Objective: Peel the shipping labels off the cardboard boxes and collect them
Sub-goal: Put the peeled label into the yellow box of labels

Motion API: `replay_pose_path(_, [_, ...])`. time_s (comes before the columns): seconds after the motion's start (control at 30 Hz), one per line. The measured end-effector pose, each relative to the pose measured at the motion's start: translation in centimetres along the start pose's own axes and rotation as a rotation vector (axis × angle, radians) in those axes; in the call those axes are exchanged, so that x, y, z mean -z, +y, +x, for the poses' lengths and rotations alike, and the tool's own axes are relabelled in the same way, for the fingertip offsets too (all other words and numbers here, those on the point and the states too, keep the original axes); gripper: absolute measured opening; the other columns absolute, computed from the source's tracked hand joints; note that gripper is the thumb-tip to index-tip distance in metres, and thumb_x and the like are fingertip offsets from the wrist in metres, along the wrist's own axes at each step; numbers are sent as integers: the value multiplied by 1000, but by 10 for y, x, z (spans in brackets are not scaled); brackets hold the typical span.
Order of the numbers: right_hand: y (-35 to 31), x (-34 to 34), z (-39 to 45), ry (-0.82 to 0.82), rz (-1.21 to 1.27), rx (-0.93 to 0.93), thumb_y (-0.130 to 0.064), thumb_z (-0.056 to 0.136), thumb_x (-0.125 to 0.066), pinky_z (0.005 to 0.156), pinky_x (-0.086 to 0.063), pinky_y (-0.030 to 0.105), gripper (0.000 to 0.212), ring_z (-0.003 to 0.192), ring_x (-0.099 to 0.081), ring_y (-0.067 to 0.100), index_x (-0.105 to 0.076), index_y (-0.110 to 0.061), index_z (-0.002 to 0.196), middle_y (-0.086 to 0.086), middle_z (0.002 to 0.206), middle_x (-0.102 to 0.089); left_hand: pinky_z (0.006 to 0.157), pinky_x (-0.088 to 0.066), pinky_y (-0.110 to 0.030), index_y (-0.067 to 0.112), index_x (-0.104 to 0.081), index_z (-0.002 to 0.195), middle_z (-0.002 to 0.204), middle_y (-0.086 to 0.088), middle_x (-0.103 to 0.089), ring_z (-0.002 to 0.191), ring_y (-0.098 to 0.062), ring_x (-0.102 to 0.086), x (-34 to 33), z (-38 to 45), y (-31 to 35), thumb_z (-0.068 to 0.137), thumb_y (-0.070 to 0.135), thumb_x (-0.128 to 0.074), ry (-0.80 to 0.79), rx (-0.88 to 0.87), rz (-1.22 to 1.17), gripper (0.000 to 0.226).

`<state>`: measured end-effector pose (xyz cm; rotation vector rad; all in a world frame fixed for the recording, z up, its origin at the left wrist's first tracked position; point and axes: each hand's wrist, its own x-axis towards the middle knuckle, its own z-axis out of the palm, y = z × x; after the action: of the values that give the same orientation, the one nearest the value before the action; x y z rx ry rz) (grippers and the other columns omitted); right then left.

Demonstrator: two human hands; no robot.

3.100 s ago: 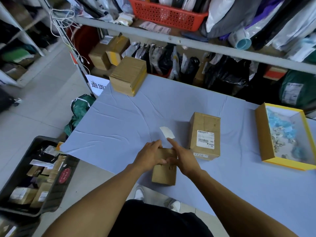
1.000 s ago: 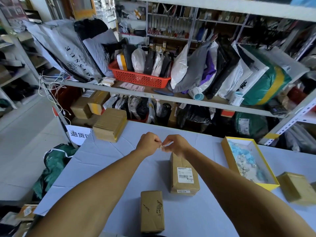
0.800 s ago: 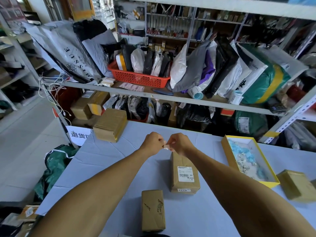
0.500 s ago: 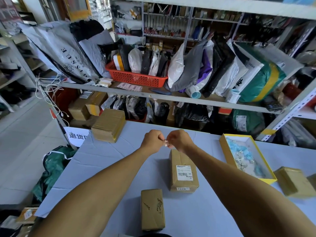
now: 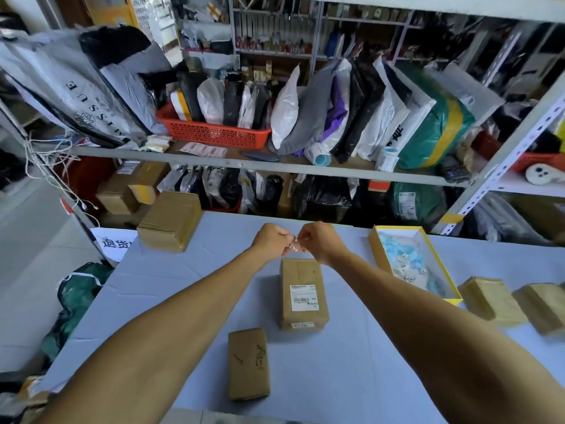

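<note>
- Bare box (image 5: 249, 364): nearest us, well short of the grip; no label shows on top, so we judge it done.
- Labelled box (image 5: 303, 293): just under the grip, label (image 5: 304, 297) face up, next for peeling.
- Left hand (image 5: 270, 244) and right hand (image 5: 318, 242): fingers curled, together pinching a peeled scrap (image 5: 295, 246), likely folding it for collecting.
- Tray (image 5: 376, 250): right of the grip.

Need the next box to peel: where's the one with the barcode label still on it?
In the head view, the labelled cardboard box lies mid-table, just below the right hand and left hand, with the yellow tray to its right and a bare box nearer the person.
</note>
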<state>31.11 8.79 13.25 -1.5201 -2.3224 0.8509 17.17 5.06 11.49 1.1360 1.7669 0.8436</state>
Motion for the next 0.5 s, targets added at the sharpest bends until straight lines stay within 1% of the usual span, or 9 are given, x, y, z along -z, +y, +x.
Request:
replay_pose_path(0.07, [11, 4, 1, 29, 90, -42, -10, 83, -65, 63, -52, 30, 11, 73, -67, 22, -70, -4, 76, 10, 74, -71, 71, -49, -25, 2, -75, 89, 80, -5, -66, 74, -14, -56, -5, 0, 11, 84, 8, -73, -75, -72, 69, 8])
replay_pose_path(0.1, [16, 6, 1, 35, 213, -73, -9, 85, -65, 65, -56, 29, 12, 72, -69, 21, -72, -1, 78, 11, 73, -72, 75, -48, -28, 0, -74, 89, 81, -4, -65, 76, -14, -55, -6, 1, 14, 81, 8, -76, -95, -103, 105, 12])
replay_pose_path(0.17, [20, 14, 1, -3, 431, -114, -7, 89, -66, 66, -59, 23, 13, 69, -69, 19, -72, 4, 85, 11, 72, -71, 71, -45, -30, -2, -73, 82, 75, -5, -62, 73, -16, -53, -6, 3, 14, 77, 9, -79, -87, -157, 159, 13])
replay_pose_path(0.2, [22, 20, 3, -53, 455, -107, -7, 90, -65, 68, -60, 22, 13, 69, -69, 19, -72, 4, 87, 10, 73, -71, 67, -43, -30, -3, -72, 78, 70, -7, -60, 68, -17, -52, -6, 3, 13, 77, 9, -79, -83, -189, 180, 14])
replay_pose_path(0.27, [27, 33, 7, -172, 322, -56, -11, 92, -63, 72, -61, 26, 15, 69, -71, 17, -73, -1, 86, 10, 78, -73, 63, -43, -32, -2, -71, 71, 66, -13, -62, 62, -24, -56, -5, 3, 9, 78, 11, -78, -107, -233, 190, 16])
replay_pose_path(0.3, [27, 38, 7, -212, 221, -27, -12, 93, -62, 73, -60, 29, 17, 70, -72, 17, -74, -3, 87, 10, 80, -74, 63, -45, -32, 0, -71, 70, 68, -16, -66, 63, -26, -60, -4, 4, 9, 80, 14, -77, -139, -245, 185, 18])
replay_pose_path(0.37, [27, 43, 8, -254, 96, 14, -17, 95, -59, 75, -58, 31, 18, 70, -72, 15, -72, -7, 89, 6, 79, -73, 68, -51, -32, 1, -73, 76, 76, -14, -73, 68, -21, -63, -2, 8, 11, 85, 26, -74, -237, -239, 165, 26])
replay_pose_path(0.43, [26, 44, 7, -266, 77, 10, -19, 97, -55, 75, -57, 31, 19, 70, -71, 14, -70, -8, 94, 2, 79, -70, 71, -54, -31, 6, -76, 80, 78, -4, -75, 70, -15, -65, -1, 14, 18, 88, 32, -71, -283, -235, 209, 27])
replay_pose_path(0.5, [27, 41, 7, -273, 72, -23, -15, 99, -47, 73, -55, 28, 22, 73, -71, 15, -68, -9, 100, 3, 82, -69, 61, -49, -24, 12, -77, 74, 71, 2, -74, 61, -7, -59, -2, 21, 24, 86, 33, -72, -253, -270, 304, 25])
